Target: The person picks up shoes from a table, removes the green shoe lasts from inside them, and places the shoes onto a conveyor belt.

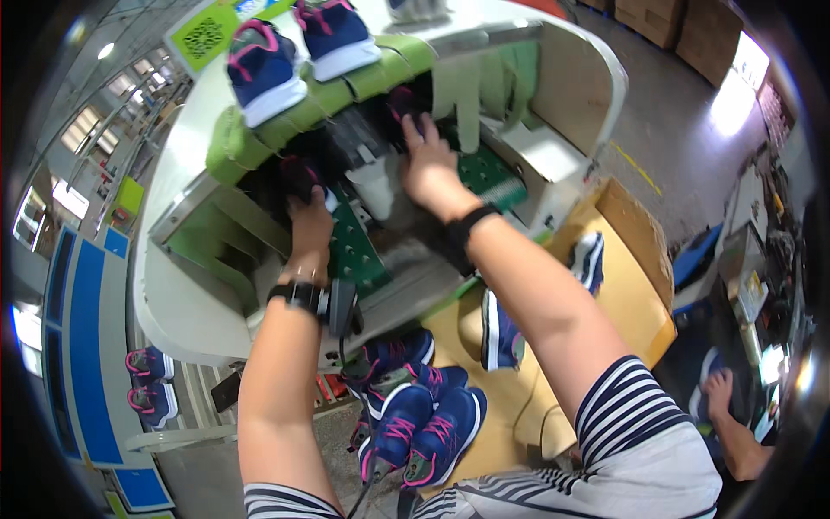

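Note:
My left hand (309, 221) reaches into the opening of a white machine. Its fingers are closed on a dark shoe (298, 176) with pink trim, partly lost in shadow. Deeper in on the right, my right hand (432, 169) has its fingers stretched out and apart. Their tips are at another dark shoe (402, 102) with pink trim, mostly hidden in the dark. Green studded plates (356, 246) lie inside the machine below my hands. Light green fabric strips (467, 108) hang at the opening's sides.
Two navy shoes (341, 52) stand on the machine's green padded edge. Below are several navy shoes with pink laces (441, 432) and a cardboard box (622, 303) with more shoes near it. At lower right, another person's hand (718, 394) is by a shoe. Blue-and-white panels (91, 346) stand left.

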The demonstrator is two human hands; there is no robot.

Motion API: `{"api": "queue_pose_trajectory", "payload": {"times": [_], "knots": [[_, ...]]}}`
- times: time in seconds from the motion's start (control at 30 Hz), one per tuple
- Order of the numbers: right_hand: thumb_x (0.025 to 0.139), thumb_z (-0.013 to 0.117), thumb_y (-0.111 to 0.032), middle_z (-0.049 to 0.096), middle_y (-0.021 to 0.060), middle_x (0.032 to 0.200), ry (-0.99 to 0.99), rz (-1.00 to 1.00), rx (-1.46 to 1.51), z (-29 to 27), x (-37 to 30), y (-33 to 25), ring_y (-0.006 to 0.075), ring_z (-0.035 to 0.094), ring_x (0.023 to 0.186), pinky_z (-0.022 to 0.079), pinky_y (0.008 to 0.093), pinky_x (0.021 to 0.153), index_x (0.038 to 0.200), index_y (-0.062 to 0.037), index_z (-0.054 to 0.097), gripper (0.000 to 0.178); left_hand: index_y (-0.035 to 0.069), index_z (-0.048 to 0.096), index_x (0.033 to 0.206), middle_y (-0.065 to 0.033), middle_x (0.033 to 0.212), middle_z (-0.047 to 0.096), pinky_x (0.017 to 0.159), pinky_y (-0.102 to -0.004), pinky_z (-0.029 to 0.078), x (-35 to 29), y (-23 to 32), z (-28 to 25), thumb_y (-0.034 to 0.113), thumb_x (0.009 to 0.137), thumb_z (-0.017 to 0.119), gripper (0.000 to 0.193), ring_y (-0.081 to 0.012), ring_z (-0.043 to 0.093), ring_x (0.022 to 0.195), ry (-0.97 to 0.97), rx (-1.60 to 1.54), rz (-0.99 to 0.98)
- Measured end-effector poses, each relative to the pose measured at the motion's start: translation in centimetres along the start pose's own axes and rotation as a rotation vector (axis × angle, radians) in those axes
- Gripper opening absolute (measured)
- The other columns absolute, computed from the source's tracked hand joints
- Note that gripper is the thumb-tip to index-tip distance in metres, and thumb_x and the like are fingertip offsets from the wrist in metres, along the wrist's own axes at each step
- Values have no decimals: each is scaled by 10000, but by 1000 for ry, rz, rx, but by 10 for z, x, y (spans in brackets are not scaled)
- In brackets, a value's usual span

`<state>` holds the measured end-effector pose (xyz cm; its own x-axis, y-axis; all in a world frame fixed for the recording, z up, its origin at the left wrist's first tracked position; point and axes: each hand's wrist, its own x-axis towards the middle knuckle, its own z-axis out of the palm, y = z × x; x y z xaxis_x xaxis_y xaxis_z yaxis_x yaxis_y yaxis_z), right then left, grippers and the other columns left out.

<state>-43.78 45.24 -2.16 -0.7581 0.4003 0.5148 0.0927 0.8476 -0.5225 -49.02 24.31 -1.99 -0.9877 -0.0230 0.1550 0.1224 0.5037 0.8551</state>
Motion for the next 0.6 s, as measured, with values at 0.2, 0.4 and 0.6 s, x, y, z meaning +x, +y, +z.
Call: {"api": "queue_pose_trajectory", "payload": {"times": [0.2, 0.4, 0.6], "knots": [[863, 604, -8, 626, 159, 1085, -269, -208, 913, -103, -259, -2, 346, 608, 1041, 493, 403, 935, 1084, -7, 630, 222, 44, 481, 1435, -238, 1608, 213, 1183, -432, 244, -211, 28, -54, 215, 931, 652, 559, -362, 265, 1475, -659, 75, 559], [841, 649, -76, 594, 131, 1231, -448, -116, 397, -202, -410, 31, 339, 555, 1175, 439, 441, 1017, 1222, -69, 611, 383, 93, 503, 1432, -204, 1597, 273, 1182, -508, 219, -337, 6, -97, 230, 874, 705, 609, -382, 263, 1474, -884, 413, 427], [716, 826, -122, 347, 214, 1487, 120, 319, -71, -215, -390, 108, 444, 338, 1365, 301, 517, 1124, 1448, -78, 421, 838, 83, 597, 1318, -127, 1392, 565, 1145, -554, 248, -367, -11, -90, 289, 857, 691, 513, -338, 435, 1374, -694, 577, 629]]}}
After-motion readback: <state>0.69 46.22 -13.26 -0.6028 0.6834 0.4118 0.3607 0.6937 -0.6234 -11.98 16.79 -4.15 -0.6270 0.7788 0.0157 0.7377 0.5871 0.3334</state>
